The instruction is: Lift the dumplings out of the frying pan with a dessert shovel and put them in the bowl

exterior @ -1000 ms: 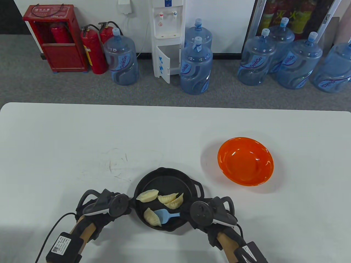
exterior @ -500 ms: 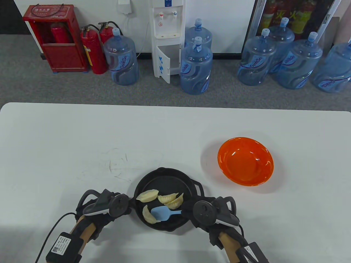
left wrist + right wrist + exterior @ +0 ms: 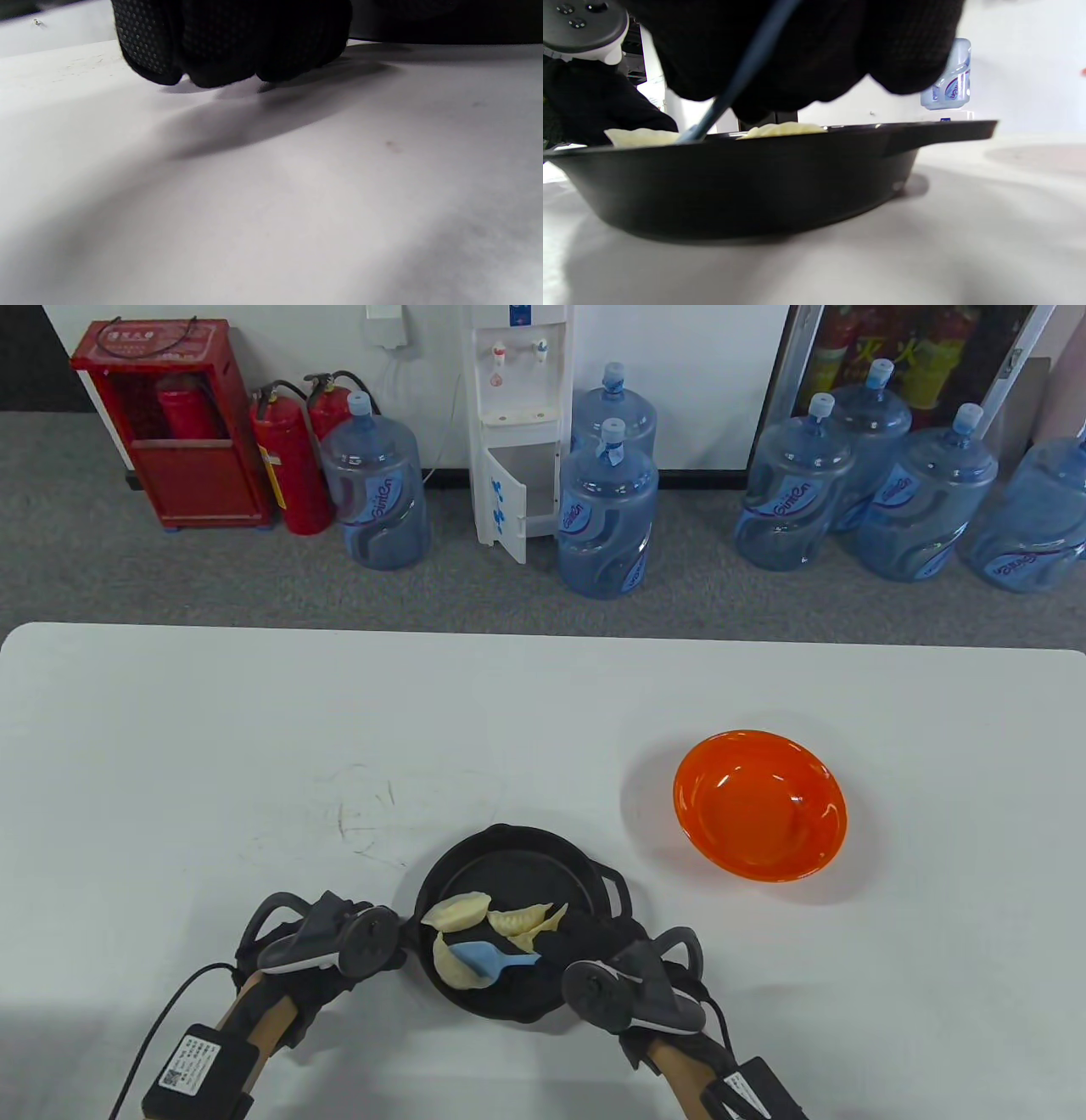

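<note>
**Table view: shovel blade driven under the near-left dumpling**

Table view showed that, over the last second, the right hand [image 3: 585,954] moved left and toward the pan centre, carrying the blue dessert shovel [image 3: 488,959] with it. The blade, which had lain beside the near-left dumpling [image 3: 454,963], now lay partly over or under that dumpling; which of the two could not be told. That dumpling had shifted toward the pan's left wall and now touched the upper-left dumpling [image 3: 456,910].

The right grip was clenched around the shovel handle, as the right wrist view confirmed. The left hand [image 3: 327,942] stayed curled beside the frying pan [image 3: 509,857]; whether it grasped the pan's edge could not be told.

All four dumplings remained in the frying pan. The orange bowl [image 3: 761,806] stood well apart to the right, holding nothing.

Judgement: the first scoop was engaging, not yet lifted. A dumpling pinned against the wall should load onto the blade more readily.
</note>
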`<state>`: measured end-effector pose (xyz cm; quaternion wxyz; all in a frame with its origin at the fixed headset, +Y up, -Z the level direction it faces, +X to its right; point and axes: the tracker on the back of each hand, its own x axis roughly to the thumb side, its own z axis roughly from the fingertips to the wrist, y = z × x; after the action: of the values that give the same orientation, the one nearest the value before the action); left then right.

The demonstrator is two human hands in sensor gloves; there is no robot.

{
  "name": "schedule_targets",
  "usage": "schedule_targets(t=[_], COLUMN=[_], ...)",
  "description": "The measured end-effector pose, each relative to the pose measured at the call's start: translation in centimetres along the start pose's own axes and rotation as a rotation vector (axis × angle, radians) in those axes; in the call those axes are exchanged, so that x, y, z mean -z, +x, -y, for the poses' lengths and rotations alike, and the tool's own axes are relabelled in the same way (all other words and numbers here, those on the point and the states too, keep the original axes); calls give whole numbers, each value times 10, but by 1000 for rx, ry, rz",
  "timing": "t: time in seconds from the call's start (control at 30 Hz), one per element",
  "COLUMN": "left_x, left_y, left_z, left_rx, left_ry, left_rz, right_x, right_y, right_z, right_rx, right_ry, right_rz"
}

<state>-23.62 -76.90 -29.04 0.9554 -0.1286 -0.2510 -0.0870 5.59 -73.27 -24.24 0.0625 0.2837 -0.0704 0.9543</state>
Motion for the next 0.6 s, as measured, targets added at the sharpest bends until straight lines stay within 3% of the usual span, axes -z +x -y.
schedule_targets(t=[0.17,0.37,0.6], left_x=[0,0,0], left_y=[0,0,0], left_z=[0,0,0], left_rx=[0,0,-3], left_ry=[-3,-4,-6], left_rz=[0,1,0], right_x=[1,1,-4], right_y=[-3,-20,-39], right_z=[-3,-3,12], right_rx=[29,211,358], right_ry=[53,116,61], right_rz=[-11,-61,-125])
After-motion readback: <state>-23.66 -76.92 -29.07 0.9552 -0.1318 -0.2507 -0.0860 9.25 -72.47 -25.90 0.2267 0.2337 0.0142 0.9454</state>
